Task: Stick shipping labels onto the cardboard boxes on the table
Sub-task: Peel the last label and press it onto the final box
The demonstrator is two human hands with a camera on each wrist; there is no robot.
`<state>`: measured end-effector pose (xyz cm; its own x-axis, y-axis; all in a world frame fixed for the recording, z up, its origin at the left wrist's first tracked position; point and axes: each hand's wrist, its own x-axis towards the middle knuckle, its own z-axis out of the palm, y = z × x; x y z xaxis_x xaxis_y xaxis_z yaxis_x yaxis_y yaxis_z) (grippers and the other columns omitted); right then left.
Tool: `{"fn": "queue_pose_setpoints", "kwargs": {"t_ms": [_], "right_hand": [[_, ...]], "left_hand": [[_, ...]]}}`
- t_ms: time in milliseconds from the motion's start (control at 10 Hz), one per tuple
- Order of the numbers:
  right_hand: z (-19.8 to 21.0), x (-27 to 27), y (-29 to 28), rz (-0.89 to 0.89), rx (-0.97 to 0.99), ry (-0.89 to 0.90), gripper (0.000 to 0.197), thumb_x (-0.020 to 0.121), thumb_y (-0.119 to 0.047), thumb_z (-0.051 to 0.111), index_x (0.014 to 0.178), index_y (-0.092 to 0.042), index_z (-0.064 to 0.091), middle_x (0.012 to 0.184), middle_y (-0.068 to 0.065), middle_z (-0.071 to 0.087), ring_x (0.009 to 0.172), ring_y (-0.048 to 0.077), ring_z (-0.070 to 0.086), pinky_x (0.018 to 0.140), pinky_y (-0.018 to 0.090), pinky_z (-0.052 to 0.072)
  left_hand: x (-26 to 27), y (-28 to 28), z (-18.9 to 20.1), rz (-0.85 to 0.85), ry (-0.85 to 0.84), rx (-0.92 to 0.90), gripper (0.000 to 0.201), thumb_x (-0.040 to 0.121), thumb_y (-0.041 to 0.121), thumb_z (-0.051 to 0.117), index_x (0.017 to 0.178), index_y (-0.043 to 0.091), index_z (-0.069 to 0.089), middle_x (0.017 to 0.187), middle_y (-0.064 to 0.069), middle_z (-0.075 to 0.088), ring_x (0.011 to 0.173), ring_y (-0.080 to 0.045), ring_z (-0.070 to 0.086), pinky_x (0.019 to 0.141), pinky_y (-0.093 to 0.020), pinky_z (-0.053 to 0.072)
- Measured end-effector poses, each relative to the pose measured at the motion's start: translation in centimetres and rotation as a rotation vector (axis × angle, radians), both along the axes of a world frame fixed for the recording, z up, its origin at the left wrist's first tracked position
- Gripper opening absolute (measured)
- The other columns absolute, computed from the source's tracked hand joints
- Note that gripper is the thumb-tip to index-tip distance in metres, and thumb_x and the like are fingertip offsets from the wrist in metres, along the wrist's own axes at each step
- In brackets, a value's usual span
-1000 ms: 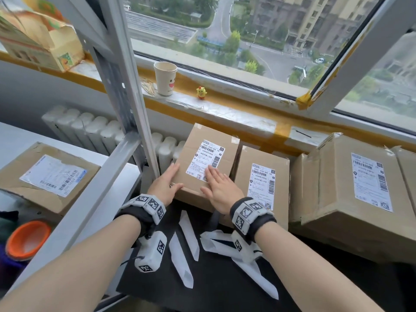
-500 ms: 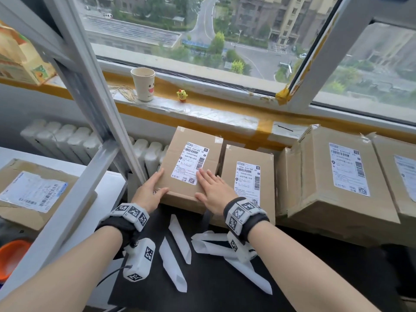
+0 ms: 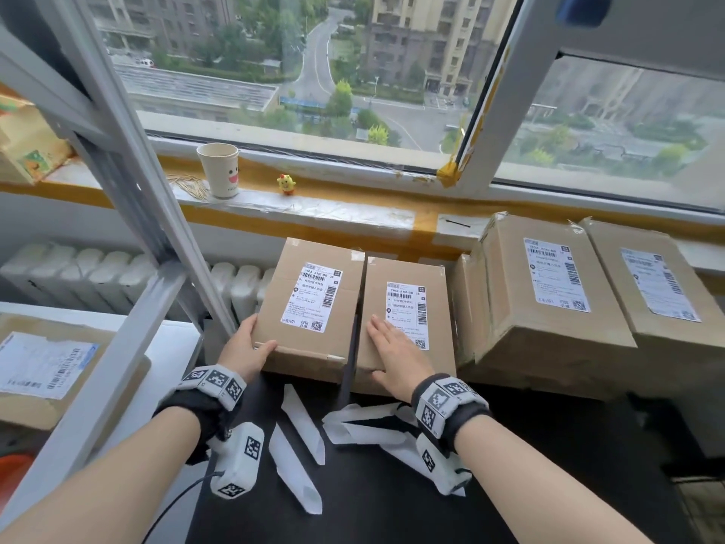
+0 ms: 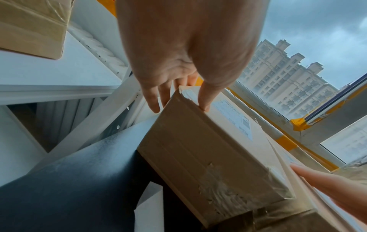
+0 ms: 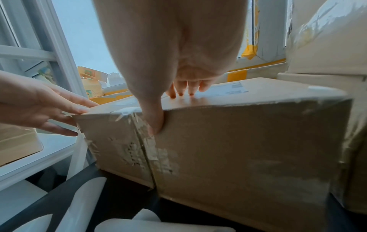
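Note:
Two small cardboard boxes stand side by side under the window sill. The left box [image 3: 350, 308] carries a white shipping label [image 3: 310, 297], and so does the right box [image 3: 441, 308], whose label [image 3: 407, 314] is partly beside my fingers. My left hand [image 3: 249, 347] is at the left box's near left corner, thumb on top and straight fingers down its side [image 4: 179, 103]. My right hand [image 3: 394, 355] lies flat on the right box's top, thumb hanging down the front face [image 5: 167, 112].
Two bigger labelled boxes [image 3: 549, 327] [image 3: 667, 327] stand to the right. White backing strips [image 3: 302, 429] lie on the black table [image 3: 392, 504]. A slanted grey metal frame [image 3: 129, 182] crosses the left, by a shelf with another labelled box [image 3: 23, 410]. A paper cup [image 3: 219, 170] sits on the sill.
The left box has been turned square and now sits parallel beside the right box. My right hand moved off it onto the right box. My left hand slid to the near left corner.

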<state>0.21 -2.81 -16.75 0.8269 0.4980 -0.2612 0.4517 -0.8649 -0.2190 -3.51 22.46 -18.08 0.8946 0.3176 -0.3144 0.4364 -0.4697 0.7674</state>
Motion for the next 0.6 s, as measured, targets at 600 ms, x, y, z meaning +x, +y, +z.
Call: {"fn": "queue_pose_setpoints", "kwargs": {"t_ms": [600], "right_hand": [[3.3, -5.0, 1.3, -0.101, 0.049, 0.069, 0.057, 0.093, -0.024, 0.053, 0.146, -0.018, 0.03, 0.156, 0.0, 0.025, 0.138, 0.025, 0.033, 0.113, 0.04, 0.031]], "left_hand": [[-3.3, -3.5, 3.1, -0.309, -0.004, 0.452, 0.037, 0.095, 0.031, 0.044, 0.128, 0.016, 0.051, 0.13, -0.007, 0.056, 0.118, -0.024, 0.053, 0.098, -0.034, 0.043]]}}
